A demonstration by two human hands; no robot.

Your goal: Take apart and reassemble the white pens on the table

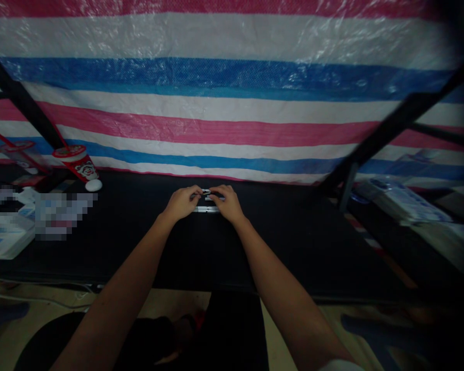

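Note:
Both my arms reach forward over a black table (278, 242). My left hand (182, 201) and my right hand (226, 202) meet at its middle, fingers curled and pinched on a small dark-and-silver object (208, 194) held between them. A thin silver bar (206, 209) lies on the table just under the hands. The small object is too dim and too covered by my fingers to name.
A striped pink, white and blue tarp (232, 103) hangs behind the table. Red-and-white paper cups (77, 161) and a white round thing (93, 185) stand at the left, near white boxes (7, 242). Black frame bars (386, 131) slant at both sides. Flat white packs (402, 201) lie right.

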